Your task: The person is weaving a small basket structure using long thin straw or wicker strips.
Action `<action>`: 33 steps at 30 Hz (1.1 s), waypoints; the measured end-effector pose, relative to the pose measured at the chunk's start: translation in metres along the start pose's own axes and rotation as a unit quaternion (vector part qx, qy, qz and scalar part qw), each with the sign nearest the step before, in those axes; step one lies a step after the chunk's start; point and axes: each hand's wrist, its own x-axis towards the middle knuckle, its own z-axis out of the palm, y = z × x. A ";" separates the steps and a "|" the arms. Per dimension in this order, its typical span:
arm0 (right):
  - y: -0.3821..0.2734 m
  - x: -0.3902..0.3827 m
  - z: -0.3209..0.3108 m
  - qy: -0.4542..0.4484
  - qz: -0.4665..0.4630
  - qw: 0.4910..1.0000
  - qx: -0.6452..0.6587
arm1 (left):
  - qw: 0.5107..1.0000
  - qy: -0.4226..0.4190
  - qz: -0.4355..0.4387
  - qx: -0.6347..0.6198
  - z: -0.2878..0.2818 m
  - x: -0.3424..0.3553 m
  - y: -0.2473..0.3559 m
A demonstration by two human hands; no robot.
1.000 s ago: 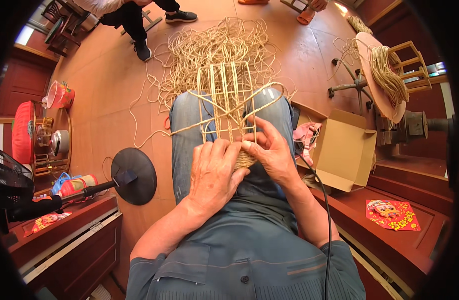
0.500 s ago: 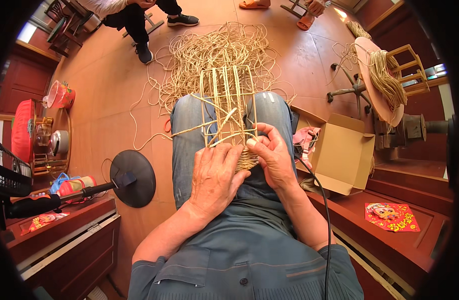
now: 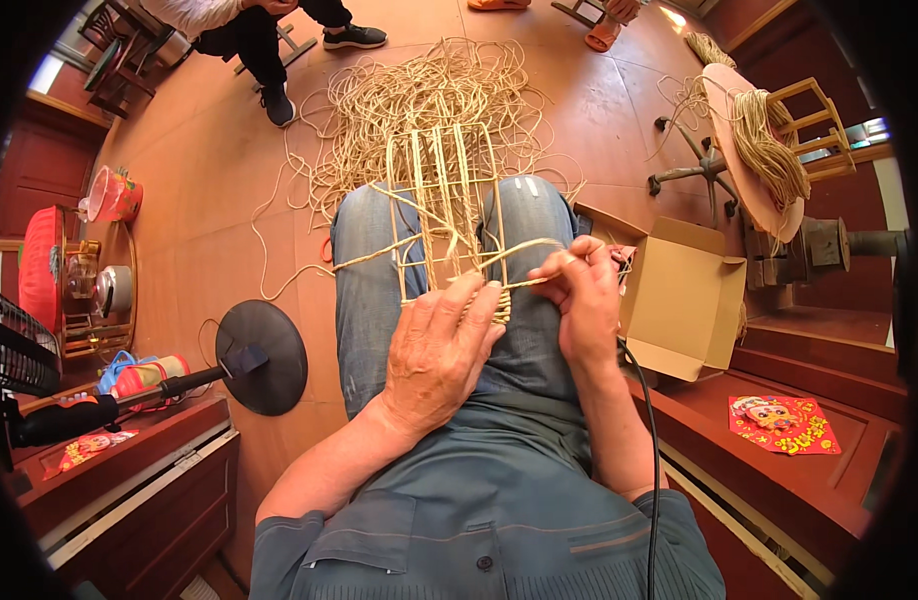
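Observation:
A narrow rectangular frame (image 3: pixel 442 165) wound with straw-coloured cord lies across my thighs, its near end tightly woven. My left hand (image 3: pixel 434 345) presses over that near end, fingers together and gripping it; the hand hides part of the weave. To the right of the frame, my right hand (image 3: pixel 587 300) pinches a twisted cord (image 3: pixel 524 284) that runs out taut from the woven end. A loose length of cord arcs above it toward my fingers. Another strand crosses my left thigh to the frame.
A tangled cord heap (image 3: pixel 364 100) covers the floor beyond my knees. An open cardboard box (image 3: pixel 682 300) stands at right, near a round board (image 3: pixel 724 110) bearing cord coils. A fan's black base (image 3: pixel 264 358) is at left. A black cable (image 3: pixel 651 440) runs past my right arm. Another person sits at far left.
My right hand has moved right, away from the frame, drawing the cord out with it. My left hand stays on the woven end. The frame has shifted slightly left.

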 end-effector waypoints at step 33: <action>-0.079 0.116 -0.276 0.078 0.054 0.971 0.218 | 0.983 -0.058 0.122 0.124 0.010 0.002 -0.004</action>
